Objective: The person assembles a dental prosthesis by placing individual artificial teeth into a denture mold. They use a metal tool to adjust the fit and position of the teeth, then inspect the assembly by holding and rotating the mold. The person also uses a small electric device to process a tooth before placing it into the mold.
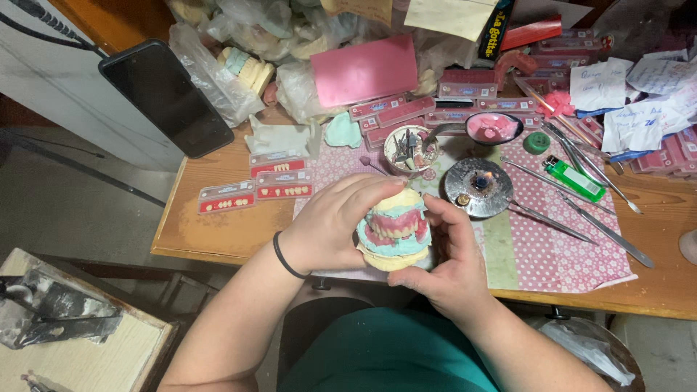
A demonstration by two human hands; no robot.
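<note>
The desk (218,232) is crowded with tooth cards (258,187), a pink wax sheet (365,70), steel tools (581,210) and a green lighter (573,178). Above its near edge, the left hand (330,225) and right hand (450,261) hold a dental cast (394,229), upper and lower halves stacked, pink wax gums between. Both hands' fingers are clasped around its sides. It looks heavy, stiff and brittle; the wax is soft, so gripping the plaster bases seems safest.
</note>
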